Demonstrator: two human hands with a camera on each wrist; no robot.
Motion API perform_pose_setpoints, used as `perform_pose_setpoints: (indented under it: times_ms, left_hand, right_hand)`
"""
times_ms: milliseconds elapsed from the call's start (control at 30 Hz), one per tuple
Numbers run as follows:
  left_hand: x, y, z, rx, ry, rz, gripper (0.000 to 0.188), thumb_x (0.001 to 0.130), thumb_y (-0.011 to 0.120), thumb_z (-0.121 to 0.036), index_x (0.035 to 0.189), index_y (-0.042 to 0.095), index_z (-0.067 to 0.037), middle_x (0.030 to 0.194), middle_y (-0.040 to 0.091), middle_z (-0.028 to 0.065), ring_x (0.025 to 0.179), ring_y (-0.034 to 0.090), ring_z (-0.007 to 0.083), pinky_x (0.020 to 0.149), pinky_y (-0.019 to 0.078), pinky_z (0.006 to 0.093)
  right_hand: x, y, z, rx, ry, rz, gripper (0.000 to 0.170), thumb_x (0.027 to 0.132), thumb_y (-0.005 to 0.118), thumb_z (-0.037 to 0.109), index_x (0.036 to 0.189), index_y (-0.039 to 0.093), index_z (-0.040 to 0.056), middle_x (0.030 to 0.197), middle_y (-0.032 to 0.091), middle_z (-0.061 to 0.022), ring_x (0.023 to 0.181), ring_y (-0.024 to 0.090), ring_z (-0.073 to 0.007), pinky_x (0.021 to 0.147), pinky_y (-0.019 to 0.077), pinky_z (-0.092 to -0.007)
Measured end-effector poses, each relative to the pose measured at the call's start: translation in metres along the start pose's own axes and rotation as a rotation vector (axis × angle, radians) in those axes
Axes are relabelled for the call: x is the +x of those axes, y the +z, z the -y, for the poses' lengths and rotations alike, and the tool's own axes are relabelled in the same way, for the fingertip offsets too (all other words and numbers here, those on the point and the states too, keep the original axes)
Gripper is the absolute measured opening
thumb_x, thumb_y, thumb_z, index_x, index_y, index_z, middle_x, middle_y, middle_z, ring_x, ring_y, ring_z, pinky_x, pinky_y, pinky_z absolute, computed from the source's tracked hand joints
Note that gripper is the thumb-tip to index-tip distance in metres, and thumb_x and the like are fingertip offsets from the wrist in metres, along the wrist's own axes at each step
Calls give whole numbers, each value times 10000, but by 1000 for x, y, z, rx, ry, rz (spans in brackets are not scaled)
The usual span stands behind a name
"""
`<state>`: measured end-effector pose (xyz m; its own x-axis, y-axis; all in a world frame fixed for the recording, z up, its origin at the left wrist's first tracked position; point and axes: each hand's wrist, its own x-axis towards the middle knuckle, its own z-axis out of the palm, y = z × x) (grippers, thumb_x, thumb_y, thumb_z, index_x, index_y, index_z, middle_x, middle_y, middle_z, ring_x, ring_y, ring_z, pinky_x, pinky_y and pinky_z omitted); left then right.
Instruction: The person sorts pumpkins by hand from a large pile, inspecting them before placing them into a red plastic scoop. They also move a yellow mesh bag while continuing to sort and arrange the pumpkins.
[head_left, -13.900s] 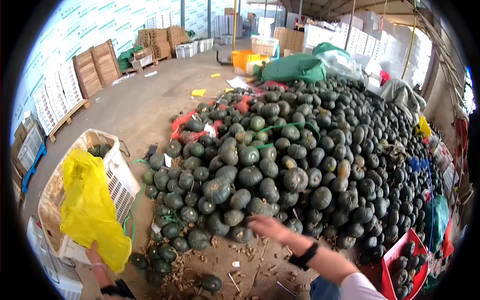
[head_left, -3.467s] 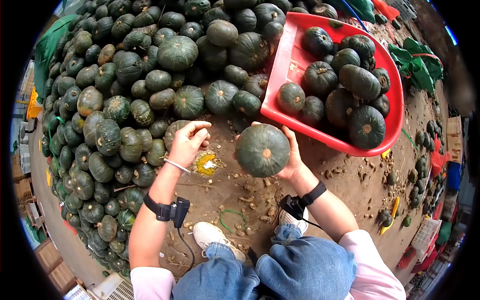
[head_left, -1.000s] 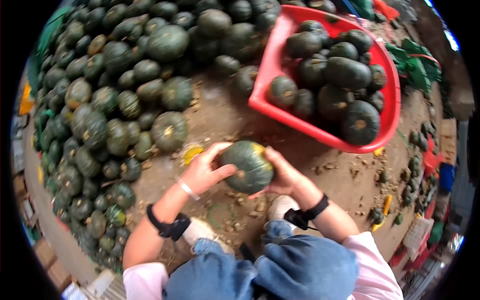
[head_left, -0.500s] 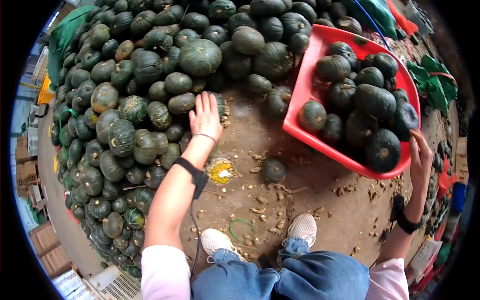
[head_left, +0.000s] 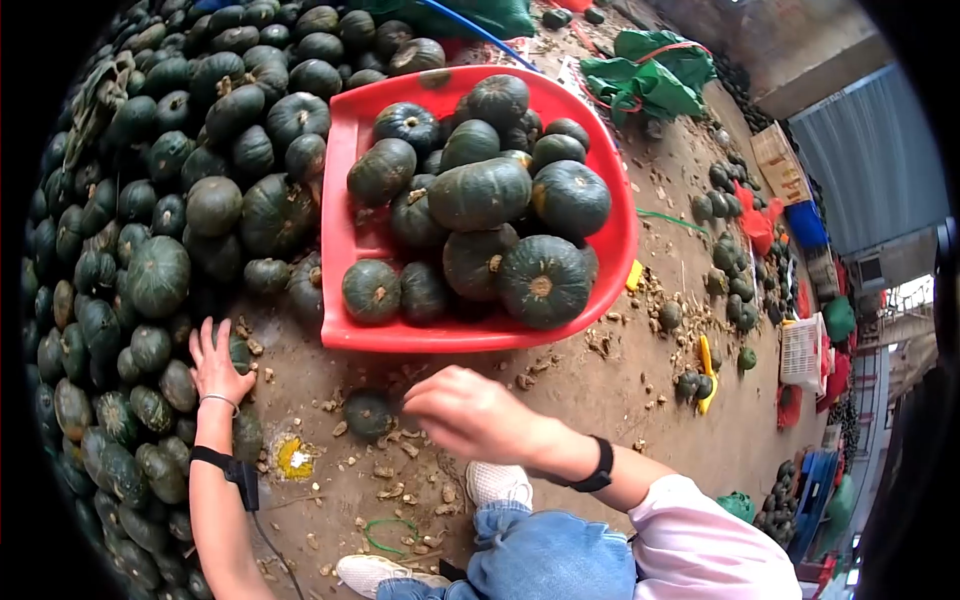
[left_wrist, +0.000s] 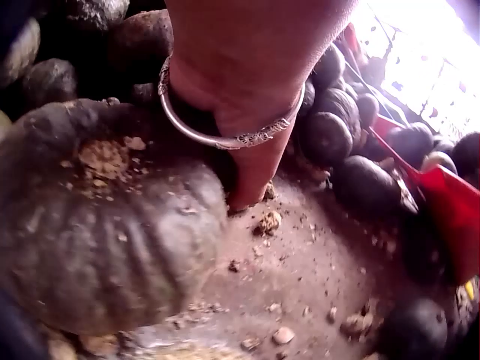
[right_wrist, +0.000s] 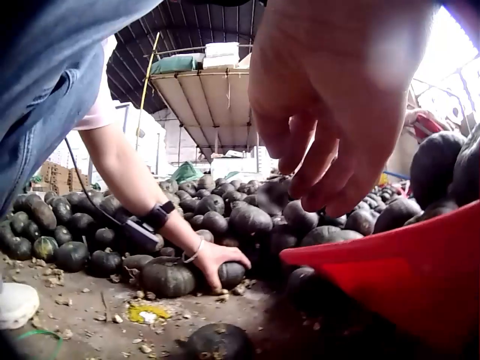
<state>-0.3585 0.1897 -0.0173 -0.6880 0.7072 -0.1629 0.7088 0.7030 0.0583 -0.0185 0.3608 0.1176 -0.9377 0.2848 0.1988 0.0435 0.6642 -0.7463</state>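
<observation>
Kabocha squashes (head_left: 543, 281) are crowding the red plastic tub (head_left: 440, 341), dark green and overlapping in layers, while one oblong squash (head_left: 480, 193) is lying across the top of the heap. Bare red plastic is showing inside the tub along its straight side, the one facing the large squash pile (head_left: 158, 275). Farther off, a white slatted crate (head_left: 803, 352) is standing on the ground, and its contents are showing too small to make out.

At the edge of the pile, the left hand (head_left: 215, 365) is resting on a small dark squash (right_wrist: 232, 274). Its fingers are spreading apart, fairly straight, over the top, and its thumb is touching the near side, so the squash is lying directly under the hand, partly covered. A larger ribbed squash (left_wrist: 105, 217) is sitting just beside that wrist.

The right hand (head_left: 470, 405) is hanging over the floor (head_left: 310, 520), near the tub but apart from it, its fingers bending loosely around only air. A single squash (head_left: 370, 413) is lying on the floor, near those fingertips. Between this squash and the pile, a yellow patch (head_left: 293, 457) with a white centre is marking the ground.
</observation>
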Motion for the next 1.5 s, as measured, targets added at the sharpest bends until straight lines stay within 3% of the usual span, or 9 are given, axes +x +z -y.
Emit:
perform_pose_setpoints:
  times_ms: [200, 300, 433, 633, 867, 1033, 1200, 1333, 1500]
  left_hand:
    - [0, 12, 12, -731, 91, -185, 791, 590, 784, -270, 1307, 480, -130, 1198, 528, 137, 1139, 509, 323, 987, 423, 415]
    - [-51, -45, -27, -1904, 62, 214, 757, 672, 680, -292, 1350, 443, -53, 1189, 553, 119, 1094, 572, 260, 933, 490, 396]
    - [-89, -65, -39, -2285, -21, 458, 666, 773, 524, -240, 1388, 393, -19, 1323, 519, 171, 1209, 526, 302, 1047, 418, 445]
    - [-126, -80, -64, -2012, -62, 512, 617, 820, 501, -232, 1389, 391, -22, 1299, 533, 150, 1228, 509, 268, 1058, 406, 411]
    - [-143, -94, -58, -811, 794, 138, 837, 663, 810, -489, 1299, 473, -60, 1329, 488, 179, 1291, 433, 317, 1078, 341, 412]
    - [-148, -79, -57, -1308, 139, 318, 545, 812, 650, -503, 1031, 589, -7, 924, 625, 51, 895, 573, 137, 840, 458, 296]
    - [-150, -55, -54, -1395, -53, 369, 407, 1003, 404, -331, 1175, 569, -2, 1093, 607, 72, 1033, 567, 158, 939, 436, 306]
    - [-163, -55, -68, -1621, -198, 532, 445, 1034, 342, -330, 1317, 503, -25, 1269, 545, 103, 1164, 527, 181, 1018, 408, 328]
    - [-175, -63, -78, -1147, 179, 320, 688, 773, 710, -352, 1335, 458, -47, 1283, 526, 143, 1181, 514, 247, 993, 426, 376]
  right_hand:
    - [-10, 30, -2, 70, -51, 55, 269, 742, 679, 79, 998, 601, 44, 938, 616, -116, 868, 592, -320, 758, 500, -416]
    - [-8, 29, 0, 46, 51, 61, 313, 749, 672, 73, 1058, 619, 63, 945, 636, -131, 883, 606, -337, 771, 520, -426]
    - [18, 43, 12, 148, 90, 75, 437, 794, 675, 100, 1197, 535, 5, 1110, 600, -187, 996, 599, -343, 849, 505, -400]
    - [47, 99, 11, 801, 402, 83, 754, 771, 776, 263, 1355, 387, -13, 1223, 542, -170, 1119, 561, -250, 937, 473, -365]
    - [29, 117, 3, 1534, 1236, 413, 448, 995, 384, 419, 1239, 468, 53, 1120, 608, -180, 925, 675, -314, 566, 597, -484]
    - [22, 111, 9, 1527, 1099, 523, 482, 1025, 288, 391, 1318, 442, 42, 1091, 638, -176, 789, 688, -276, 596, 607, -370]
    - [15, 113, 5, 1275, 682, 416, 744, 827, 732, 330, 1414, 372, 47, 1259, 523, -119, 1030, 598, -195, 834, 524, -301]
    - [13, 118, 5, 991, 439, 204, 698, 826, 744, 209, 1405, 392, 39, 1261, 530, -95, 1153, 515, -176, 999, 417, -331]
    - [19, 133, -3, 854, 578, -11, 282, 946, 555, 250, 976, 660, -10, 913, 678, -89, 850, 614, -156, 769, 501, -331]
